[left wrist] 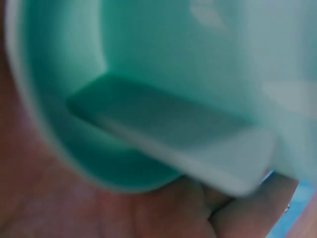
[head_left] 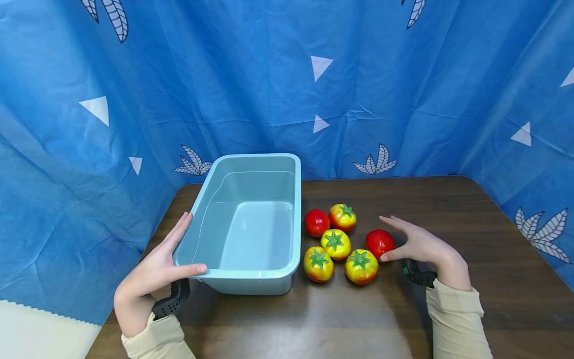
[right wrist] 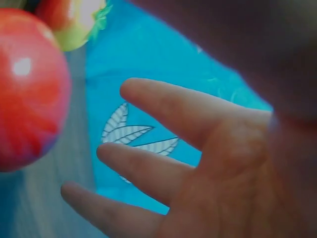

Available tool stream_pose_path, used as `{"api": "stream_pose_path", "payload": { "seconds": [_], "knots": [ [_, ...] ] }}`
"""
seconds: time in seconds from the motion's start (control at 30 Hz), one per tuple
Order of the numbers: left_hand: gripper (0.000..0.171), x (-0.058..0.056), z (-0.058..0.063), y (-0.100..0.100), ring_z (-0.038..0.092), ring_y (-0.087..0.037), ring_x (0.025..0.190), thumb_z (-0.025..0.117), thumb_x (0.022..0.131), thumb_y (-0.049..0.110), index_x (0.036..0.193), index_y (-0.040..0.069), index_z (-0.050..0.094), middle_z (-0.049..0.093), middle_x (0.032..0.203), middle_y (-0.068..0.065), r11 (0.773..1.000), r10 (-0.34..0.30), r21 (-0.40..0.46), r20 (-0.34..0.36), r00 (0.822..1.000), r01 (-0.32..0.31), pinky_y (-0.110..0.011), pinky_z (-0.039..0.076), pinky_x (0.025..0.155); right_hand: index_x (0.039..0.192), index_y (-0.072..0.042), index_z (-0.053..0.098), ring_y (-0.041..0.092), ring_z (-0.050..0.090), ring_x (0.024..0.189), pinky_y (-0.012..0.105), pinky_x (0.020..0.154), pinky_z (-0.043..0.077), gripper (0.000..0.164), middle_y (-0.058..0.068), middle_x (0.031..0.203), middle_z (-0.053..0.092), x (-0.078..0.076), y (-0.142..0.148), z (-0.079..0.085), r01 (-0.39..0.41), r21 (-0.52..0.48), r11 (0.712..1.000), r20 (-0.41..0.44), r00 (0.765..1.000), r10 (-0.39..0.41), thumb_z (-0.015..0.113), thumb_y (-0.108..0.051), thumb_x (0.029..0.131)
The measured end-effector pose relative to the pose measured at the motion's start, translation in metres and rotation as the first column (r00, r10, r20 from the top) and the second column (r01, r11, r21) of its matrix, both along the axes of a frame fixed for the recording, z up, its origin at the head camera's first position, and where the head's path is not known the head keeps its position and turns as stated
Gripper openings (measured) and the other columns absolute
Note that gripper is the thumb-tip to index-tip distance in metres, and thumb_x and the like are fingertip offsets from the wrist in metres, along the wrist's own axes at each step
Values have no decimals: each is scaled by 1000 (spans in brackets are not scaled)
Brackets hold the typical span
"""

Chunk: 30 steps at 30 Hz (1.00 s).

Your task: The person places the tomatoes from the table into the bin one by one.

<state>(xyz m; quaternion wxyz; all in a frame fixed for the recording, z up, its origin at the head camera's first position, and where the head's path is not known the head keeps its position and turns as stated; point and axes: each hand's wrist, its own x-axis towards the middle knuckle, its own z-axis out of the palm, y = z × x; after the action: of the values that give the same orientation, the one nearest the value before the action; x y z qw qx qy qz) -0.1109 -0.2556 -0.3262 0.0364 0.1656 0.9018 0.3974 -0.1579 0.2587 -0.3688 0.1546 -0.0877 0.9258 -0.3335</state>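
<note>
A pale blue-green plastic bin (head_left: 255,224) stands left of centre. At its near left corner my left hand (head_left: 163,259) is spread, thumb along the front rim and fingers along the left side. In the left wrist view, fingers (left wrist: 247,213) show below the bin rim (left wrist: 133,187). My right hand (head_left: 419,242) is held with thumb and fingers apart beside a red toy tomato (head_left: 379,242). From the right wrist, the red tomato (right wrist: 29,89) shows a gap from the extended fingers (right wrist: 163,106). Nothing is in this hand.
Between bin and right hand sit several yellow-red toy tomatoes (head_left: 361,267) with green leaf tops, plus another red one (head_left: 317,223). All rest on the dark wooden table (head_left: 341,319). A blue patterned cloth (head_left: 287,89) hangs behind and at the sides.
</note>
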Motion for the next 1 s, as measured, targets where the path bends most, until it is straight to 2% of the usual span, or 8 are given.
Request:
{"api": "stream_pose_path", "payload": {
  "seconds": [0.23,0.43,0.57,0.8,1.0],
  "knots": [
    [102,-1,0,0,9,-27,131,75,72,21,144,26,3,0,148,7,1000,4,21,14,1000,-5,-56,27,90,137,-5,32,46,28,117,57,80,41,93,26,134,31,-9,4,-14,-20,-38,999,19,1000,21,79,-34,62],
    [103,-2,0,3,12,-27,130,75,71,24,144,26,3,2,148,2,1000,6,-6,5,1000,-6,-55,29,90,135,-5,34,44,34,111,53,77,44,92,26,129,36,-14,5,-24,-13,-31,999,44,999,14,80,-33,60],
    [103,-5,-1,5,13,-28,130,76,70,25,144,26,5,2,148,4,1000,9,-3,0,1000,-9,-56,28,91,134,-5,36,42,37,107,48,74,47,91,25,125,39,-15,3,-28,-11,-42,999,51,999,14,81,-30,59],
    [104,-9,-2,10,15,-29,128,78,67,24,144,23,7,3,148,2,1000,2,9,-16,1000,-2,-57,26,92,132,-5,36,41,39,105,46,72,48,89,24,122,41,-16,0,-28,-6,-29,1000,39,999,7,81,-29,60],
    [104,-9,-1,13,14,-28,129,78,67,25,144,22,9,4,148,0,1000,-4,16,-11,1000,5,-56,25,93,135,-6,31,43,37,108,45,70,50,92,25,126,37,-13,1,-17,40,-37,999,1,999,-40,80,-32,61]
  ]
}}
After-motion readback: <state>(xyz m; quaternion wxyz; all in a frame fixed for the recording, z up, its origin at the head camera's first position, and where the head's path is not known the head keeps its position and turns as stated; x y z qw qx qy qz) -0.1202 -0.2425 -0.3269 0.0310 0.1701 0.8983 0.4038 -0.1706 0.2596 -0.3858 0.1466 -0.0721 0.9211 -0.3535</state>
